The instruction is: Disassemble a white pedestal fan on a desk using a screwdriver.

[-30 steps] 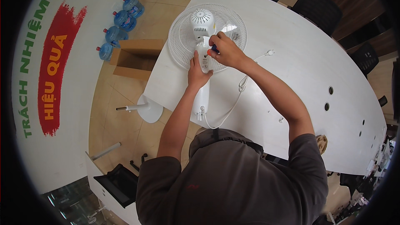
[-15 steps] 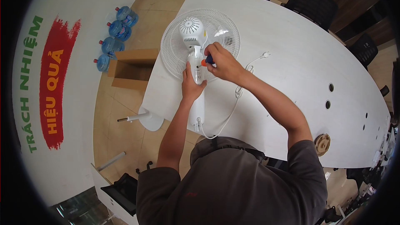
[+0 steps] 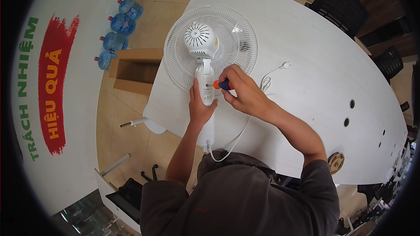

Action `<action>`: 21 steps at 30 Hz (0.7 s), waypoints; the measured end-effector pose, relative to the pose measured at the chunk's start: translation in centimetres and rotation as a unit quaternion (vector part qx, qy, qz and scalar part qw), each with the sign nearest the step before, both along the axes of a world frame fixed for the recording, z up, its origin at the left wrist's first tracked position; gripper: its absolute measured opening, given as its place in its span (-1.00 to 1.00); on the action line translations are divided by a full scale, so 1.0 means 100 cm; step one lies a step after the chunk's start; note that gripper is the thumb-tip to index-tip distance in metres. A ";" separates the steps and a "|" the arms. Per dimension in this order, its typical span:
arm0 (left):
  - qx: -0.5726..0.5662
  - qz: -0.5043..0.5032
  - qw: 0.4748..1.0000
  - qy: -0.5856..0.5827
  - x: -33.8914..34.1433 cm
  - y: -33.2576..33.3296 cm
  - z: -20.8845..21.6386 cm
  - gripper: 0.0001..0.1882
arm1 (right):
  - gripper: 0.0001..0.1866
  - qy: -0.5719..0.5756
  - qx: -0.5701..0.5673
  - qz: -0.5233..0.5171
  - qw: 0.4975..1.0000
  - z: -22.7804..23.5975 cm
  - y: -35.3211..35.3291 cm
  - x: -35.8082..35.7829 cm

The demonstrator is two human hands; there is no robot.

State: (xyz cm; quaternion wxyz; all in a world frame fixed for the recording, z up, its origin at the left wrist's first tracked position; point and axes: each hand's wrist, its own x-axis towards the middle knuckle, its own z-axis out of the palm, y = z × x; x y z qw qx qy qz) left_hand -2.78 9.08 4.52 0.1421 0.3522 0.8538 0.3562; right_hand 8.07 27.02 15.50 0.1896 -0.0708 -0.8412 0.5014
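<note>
A white electric fan lies face down on the table, its round wire grille (image 3: 238, 26) flat and the motor housing (image 3: 200, 39) on top. My left hand (image 3: 202, 108) is wrapped around the fan's neck (image 3: 205, 72), thumb on one side and fingers on the other, beside a small label. My right hand (image 3: 247, 89) grips a screwdriver (image 3: 224, 85) with a blue and orange handle. Its shaft points left, and the tip is at a small dark hole in the neck. Whether a screw sits there I cannot make out. The white power cord (image 3: 240, 136) leaves the fan's lower end.
The white table (image 3: 302, 61) curves away to the right, with round cable holes in it. The cord's plug (image 3: 285, 64) lies right of the grille. An open cardboard box (image 3: 136, 71) and blue water bottles (image 3: 114, 41) stand on the floor to the left. Near the table's right front lies a brown round object (image 3: 336, 162).
The view has shifted a little, so the fan appears lower. My right hand has tilted the screwdriver, and its shaft now shows. The left hand keeps its hold on the neck.
</note>
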 end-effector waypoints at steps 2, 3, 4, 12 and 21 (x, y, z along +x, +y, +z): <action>-0.008 0.005 1.000 -0.001 0.002 0.001 0.002 0.13 | -0.68 0.002 -0.007 0.001 1.000 0.001 0.002 0.007; -0.013 0.007 1.000 -0.001 0.002 0.002 0.004 0.14 | -0.68 0.005 -0.011 0.000 1.000 0.002 0.003 0.012; -0.014 0.006 1.000 -0.003 0.002 0.002 0.004 0.14 | -0.68 0.004 -0.011 -0.001 1.000 0.005 0.003 0.018; 0.019 -0.005 0.999 0.038 -0.001 0.003 -0.011 0.13 | -0.68 -0.015 -0.072 -0.200 0.977 -0.012 0.004 0.118; 0.003 -0.003 1.000 0.025 -0.024 0.000 -0.010 0.12 | -0.70 -0.115 -0.213 -0.482 0.842 -0.101 -0.020 0.304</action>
